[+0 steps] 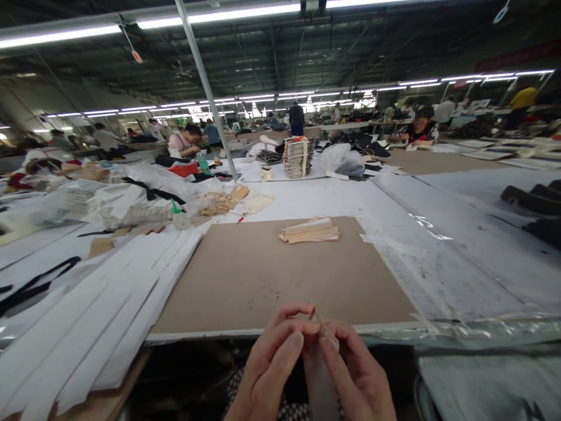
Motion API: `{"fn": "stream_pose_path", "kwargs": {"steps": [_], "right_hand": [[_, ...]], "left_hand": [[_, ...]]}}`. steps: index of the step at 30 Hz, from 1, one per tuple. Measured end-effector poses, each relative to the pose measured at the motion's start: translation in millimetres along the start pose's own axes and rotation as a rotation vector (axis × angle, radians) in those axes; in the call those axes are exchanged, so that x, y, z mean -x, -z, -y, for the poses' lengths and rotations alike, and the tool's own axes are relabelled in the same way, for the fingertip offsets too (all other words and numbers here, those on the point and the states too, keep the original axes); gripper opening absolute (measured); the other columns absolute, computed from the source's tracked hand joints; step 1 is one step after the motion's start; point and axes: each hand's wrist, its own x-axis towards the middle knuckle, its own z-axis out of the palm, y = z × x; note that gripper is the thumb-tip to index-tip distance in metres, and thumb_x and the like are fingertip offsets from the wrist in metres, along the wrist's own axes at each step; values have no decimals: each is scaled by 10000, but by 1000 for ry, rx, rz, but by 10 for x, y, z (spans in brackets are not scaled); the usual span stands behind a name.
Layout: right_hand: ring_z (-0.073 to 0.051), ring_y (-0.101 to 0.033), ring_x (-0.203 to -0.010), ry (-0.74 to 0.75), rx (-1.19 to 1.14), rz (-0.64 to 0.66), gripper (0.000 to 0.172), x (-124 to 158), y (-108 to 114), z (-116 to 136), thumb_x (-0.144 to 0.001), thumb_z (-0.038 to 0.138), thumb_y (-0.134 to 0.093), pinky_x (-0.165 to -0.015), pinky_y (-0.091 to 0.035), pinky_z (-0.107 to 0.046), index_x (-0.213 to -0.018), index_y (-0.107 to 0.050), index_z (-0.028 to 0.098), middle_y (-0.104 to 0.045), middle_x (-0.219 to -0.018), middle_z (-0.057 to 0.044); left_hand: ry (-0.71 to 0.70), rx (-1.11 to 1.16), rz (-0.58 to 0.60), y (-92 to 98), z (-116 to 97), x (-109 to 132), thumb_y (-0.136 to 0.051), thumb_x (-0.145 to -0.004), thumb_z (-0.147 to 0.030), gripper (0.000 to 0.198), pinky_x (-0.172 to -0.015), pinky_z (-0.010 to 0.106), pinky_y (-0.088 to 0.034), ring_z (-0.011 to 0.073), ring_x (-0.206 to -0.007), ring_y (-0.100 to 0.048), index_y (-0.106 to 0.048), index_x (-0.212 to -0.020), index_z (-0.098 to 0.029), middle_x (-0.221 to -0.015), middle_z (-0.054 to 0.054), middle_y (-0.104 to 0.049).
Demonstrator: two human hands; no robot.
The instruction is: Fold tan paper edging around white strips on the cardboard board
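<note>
My left hand (278,359) and my right hand (356,371) meet at the table's front edge, fingers bent and pinched together. Between them is a small tan fabric piece (325,328) with a light edge, held by the fingertips of both. A pale whitish strip (322,383) hangs down from it between my palms; its lower end runs out of view. Beyond my hands, on the brown board (245,275), lies a loose stack of tan strips (310,230) with white faces showing.
Long white strips (118,298) lie fanned at the left, overhanging the edge. A green-capped bottle (179,215) stands near tan fabric pieces (221,202). A bound stack (298,156) and a plastic bag (344,159) sit farther back. Dark pieces (534,202) lie at right; people work beyond.
</note>
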Motion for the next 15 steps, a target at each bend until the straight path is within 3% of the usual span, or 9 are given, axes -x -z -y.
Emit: {"fn": "stream_pose_path", "kwargs": {"steps": [3, 6, 10, 15], "right_hand": [[-153, -559, -704, -200, -133, 13, 357, 2, 31, 36, -803, 547, -675, -646, -457, -219, -898, -670, 203, -635, -755, 3], [-151, -551, -689, -290, -178, 26, 408, 6, 59, 59, -751, 557, -728, -641, -448, -220, -931, -690, 193, -631, -729, 5], [-144, -541, -672, -325, -158, 92, 427, 10, 83, 113, -766, 567, -715, -592, -401, -212, -952, -707, 183, -653, -739, -11], [-137, -543, -698, -309, -182, 114, 373, 9, 65, 186, -776, 531, -726, -607, -398, -205, -961, -720, 207, -675, -791, -11]], "left_hand": [[-13, -71, -76, 17, 2, -38, -557, -936, -352, 210, -817, 258, -482, 157, -906, -577, -667, -1076, -242, -1251, 65, -529], [-42, -119, -56, 56, 1, -96, -579, -929, -317, 279, -856, 268, -473, 161, -941, -580, -589, -1204, -268, -1165, 54, -577], [-2, -46, 28, 74, 4, -149, -607, -916, -305, 276, -854, 263, -481, 155, -918, -609, -590, -1185, -247, -992, 29, -646], [83, 50, -8, 32, 6, -137, -657, -885, -293, 165, -771, 223, -493, 132, -842, -623, -621, -1020, -206, -911, 14, -664]]}}
